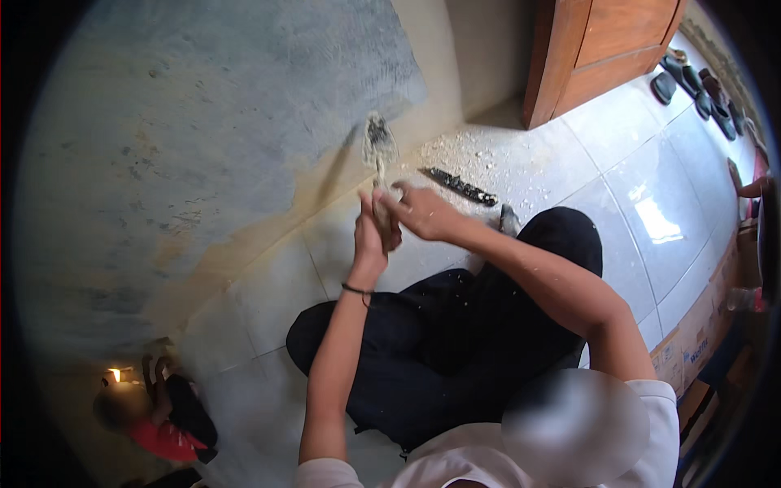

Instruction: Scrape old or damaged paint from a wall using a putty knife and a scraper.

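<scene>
A small pointed trowel (379, 141) caked with pale and dark residue is held upright in front of the wall. My left hand (370, 238) is wrapped around its handle (381, 210). My right hand (427, 210) reaches in from the right, fingertips at the upper handle; whether they grip it is unclear. Beyond the blade stands a grey wall (244, 122), patchily stripped, with a bare tan band along its base. To the right of my right hand, a dark elongated bar (460, 186) dusted with white chips lies on the tiled floor among pale debris (482, 152).
A wooden door (610, 61) stands at the upper right. Several pairs of footwear (701, 91) lie beyond it. Printed cardboard (689, 354) edges the right side. Another person in red (165, 436) crouches against the wall at lower left. My dark-trousered legs (439, 354) are folded below my hands.
</scene>
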Action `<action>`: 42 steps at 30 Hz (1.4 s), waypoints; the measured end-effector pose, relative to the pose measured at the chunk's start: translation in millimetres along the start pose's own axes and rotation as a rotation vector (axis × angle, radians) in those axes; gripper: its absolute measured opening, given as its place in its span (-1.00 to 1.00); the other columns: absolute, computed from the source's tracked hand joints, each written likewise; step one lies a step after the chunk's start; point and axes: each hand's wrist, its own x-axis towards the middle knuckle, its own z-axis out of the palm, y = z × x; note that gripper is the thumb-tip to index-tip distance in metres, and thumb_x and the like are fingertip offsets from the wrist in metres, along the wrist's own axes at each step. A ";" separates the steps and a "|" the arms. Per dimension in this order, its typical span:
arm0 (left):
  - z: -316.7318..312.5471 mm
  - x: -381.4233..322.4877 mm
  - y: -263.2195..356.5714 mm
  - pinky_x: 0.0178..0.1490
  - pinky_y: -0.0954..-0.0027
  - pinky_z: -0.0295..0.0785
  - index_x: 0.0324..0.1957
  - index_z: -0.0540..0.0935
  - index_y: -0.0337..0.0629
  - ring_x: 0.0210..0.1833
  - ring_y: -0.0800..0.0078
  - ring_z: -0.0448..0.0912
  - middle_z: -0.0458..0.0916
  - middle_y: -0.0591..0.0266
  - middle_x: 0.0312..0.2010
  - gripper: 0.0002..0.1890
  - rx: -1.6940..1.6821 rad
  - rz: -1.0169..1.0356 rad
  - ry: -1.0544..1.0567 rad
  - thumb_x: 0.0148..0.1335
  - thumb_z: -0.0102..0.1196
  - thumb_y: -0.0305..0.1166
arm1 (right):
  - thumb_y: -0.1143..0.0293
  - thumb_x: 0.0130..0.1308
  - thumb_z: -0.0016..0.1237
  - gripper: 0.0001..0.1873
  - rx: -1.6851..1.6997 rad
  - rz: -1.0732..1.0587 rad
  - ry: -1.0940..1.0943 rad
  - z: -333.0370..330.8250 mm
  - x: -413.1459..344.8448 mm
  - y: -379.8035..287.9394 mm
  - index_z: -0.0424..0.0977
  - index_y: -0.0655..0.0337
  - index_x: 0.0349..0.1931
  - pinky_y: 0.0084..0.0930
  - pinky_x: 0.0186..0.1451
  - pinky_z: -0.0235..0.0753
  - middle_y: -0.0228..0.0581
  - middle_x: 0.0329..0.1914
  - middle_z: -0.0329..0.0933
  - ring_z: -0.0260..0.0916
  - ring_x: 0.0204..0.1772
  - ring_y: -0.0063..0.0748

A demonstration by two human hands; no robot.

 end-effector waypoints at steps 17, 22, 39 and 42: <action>4.2 -44.8 -21.9 0.19 0.31 0.44 0.09 0.59 -0.26 0.15 0.38 0.54 0.60 0.10 0.09 -0.25 0.300 0.237 -0.257 0.49 -0.40 0.24 | 0.12 0.24 0.02 -0.62 0.702 0.567 0.401 0.3 -6.2 27.7 0.42 0.34 -0.27 -0.36 -0.52 0.42 -0.18 -0.46 0.46 0.44 -0.53 -0.34; 3.3 -42.4 -15.7 0.09 0.36 0.46 0.06 0.61 -0.23 0.03 0.46 0.58 0.65 0.21 -0.02 -0.47 0.324 0.281 -0.182 0.50 -0.14 0.05 | -0.04 0.16 0.16 -0.44 0.123 0.798 0.470 -19.8 9.2 56.9 0.56 0.45 -0.52 -0.23 -0.43 0.55 0.10 -0.52 0.59 0.59 -0.51 -0.09; 0.6 -29.9 -10.4 -0.02 0.52 0.44 0.03 0.62 -0.23 -0.11 0.59 0.58 0.66 0.31 -0.18 -0.60 0.411 0.306 -0.234 0.50 -0.05 -0.09 | 0.18 0.22 0.02 -0.60 -0.185 0.639 0.652 -8.1 19.2 121.5 0.56 0.45 -0.25 0.04 -0.04 0.53 0.34 -0.31 0.58 0.57 -0.15 0.32; 2.8 -30.5 -13.3 -0.05 0.52 0.44 0.01 0.62 -0.24 -0.14 0.59 0.59 0.67 0.32 -0.22 -0.61 0.360 0.265 -0.247 0.50 -0.04 -0.10 | 0.19 0.21 0.03 -0.60 -0.152 0.601 0.631 -12.5 17.8 127.7 0.55 0.47 -0.28 0.05 -0.05 0.51 0.35 -0.33 0.58 0.56 -0.16 0.34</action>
